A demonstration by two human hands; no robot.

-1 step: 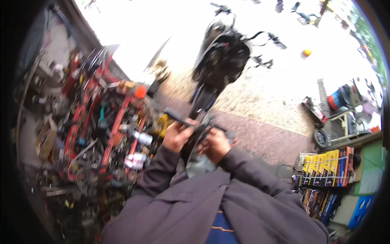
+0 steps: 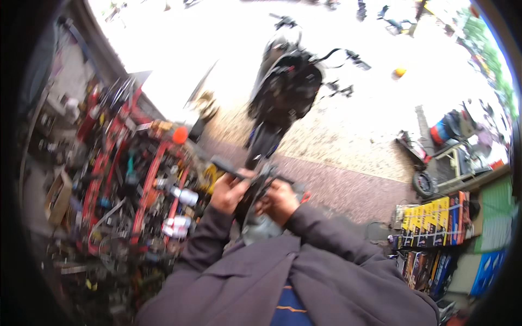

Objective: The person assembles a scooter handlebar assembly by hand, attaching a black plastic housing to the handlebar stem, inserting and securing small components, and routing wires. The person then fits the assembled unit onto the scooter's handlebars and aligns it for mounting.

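In front of my chest is a dark part shaped like a handlebar [image 2: 225, 167], its black bar ends pointing out to left and right. My left hand [image 2: 229, 193] is closed on it beside the left bar, thumb on top. My right hand [image 2: 280, 201] has its fingers bent round the dark middle of the same part. Blur hides what the fingertips touch. A smooth grey piece [image 2: 261, 230] shows below, between my wrists. Just beyond my hands stands a dark two-wheeler [image 2: 288, 89], its narrow end toward me.
On the left, a red-framed rack [image 2: 150, 190] is crowded with tools, bottles and an orange round item [image 2: 180, 135]. To the right are shelves with yellow boxes [image 2: 427, 225] and a small wheel [image 2: 423, 185]. Paved floor [image 2: 337, 179] runs ahead into bright daylight.
The whole view has shifted a little, so things sit slightly further left. Both hands stay on the same dark part.
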